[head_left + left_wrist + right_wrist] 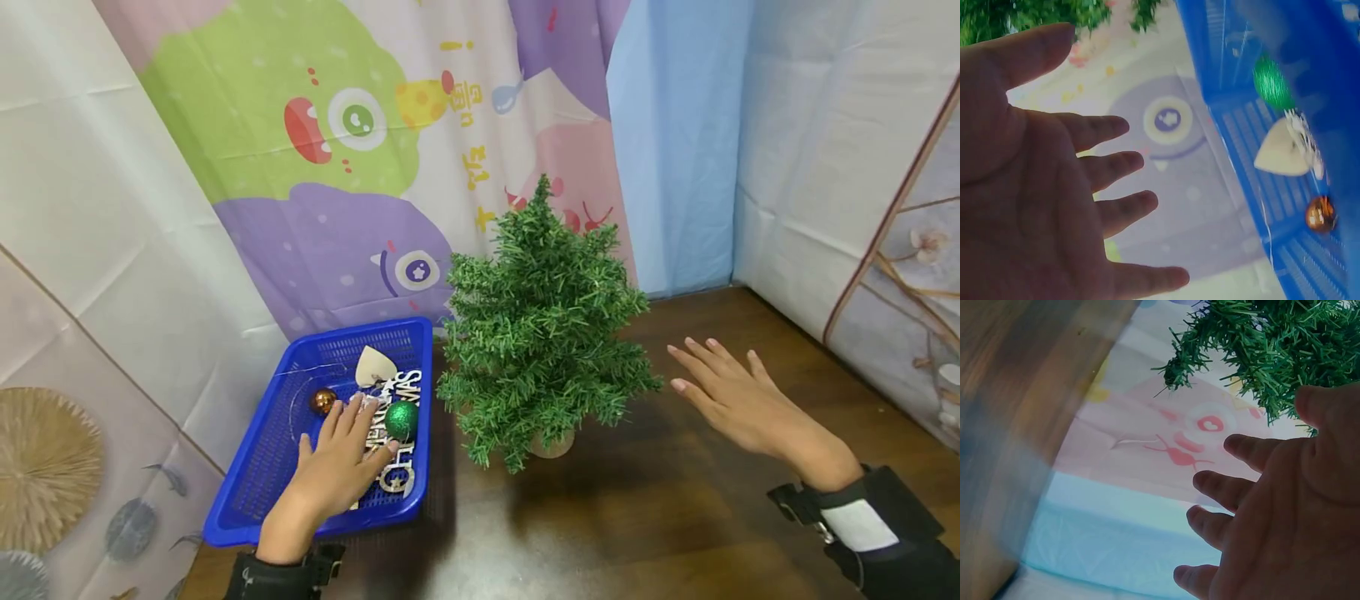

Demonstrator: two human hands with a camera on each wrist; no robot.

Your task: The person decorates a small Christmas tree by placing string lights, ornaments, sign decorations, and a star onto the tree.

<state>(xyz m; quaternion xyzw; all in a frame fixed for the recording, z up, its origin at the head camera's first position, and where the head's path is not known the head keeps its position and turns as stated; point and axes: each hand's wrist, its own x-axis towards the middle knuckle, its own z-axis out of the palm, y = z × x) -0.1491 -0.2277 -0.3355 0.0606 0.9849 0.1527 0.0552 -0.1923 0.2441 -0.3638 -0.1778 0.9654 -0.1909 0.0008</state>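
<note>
Your left hand (1041,187) fills the view from 7 to 10 o'clock, palm showing, four fingers spread and pointing toward 3. The blue basket (1225,72) spans 1 to 5 o'clock — a shiny green ball (1272,81) at 2, a cream piece (1279,153) at 3, a copper ball (1319,214) near 4. You see green branches (979,22) toward 10 — and a printed eye (1167,119) near the centre on pale cloth (1191,247).

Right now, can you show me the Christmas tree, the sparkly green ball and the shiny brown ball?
Christmas tree (546,333): head view, middle of its branches.
Green ball (401,420): head view, middle of its sparkly surface.
Brown ball (1320,214): left wrist view, middle of its shiny side.
</note>
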